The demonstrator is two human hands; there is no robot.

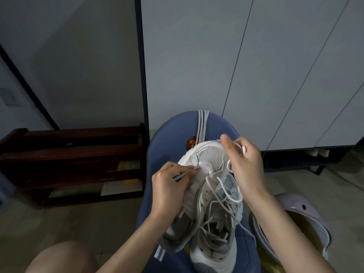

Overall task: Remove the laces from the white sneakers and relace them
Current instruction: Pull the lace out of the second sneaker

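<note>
Two white sneakers lie on a blue seat (169,133) in front of me. The upper sneaker (210,156) shows its mesh toe, and a second sneaker (212,239) lies below it, nearer me. My left hand (169,186) pinches a lace end (183,173) at the left side of the upper sneaker. My right hand (244,164) grips the toe's right edge, with a white lace (229,192) looped round its fingers. Loose laces tangle across both shoes.
A dark wooden rack (74,162) stands on the floor at the left. A pale basin (307,217) with something yellow inside sits at the right. Grey cabinet doors (256,66) rise behind the seat. My bare knee (59,257) shows at bottom left.
</note>
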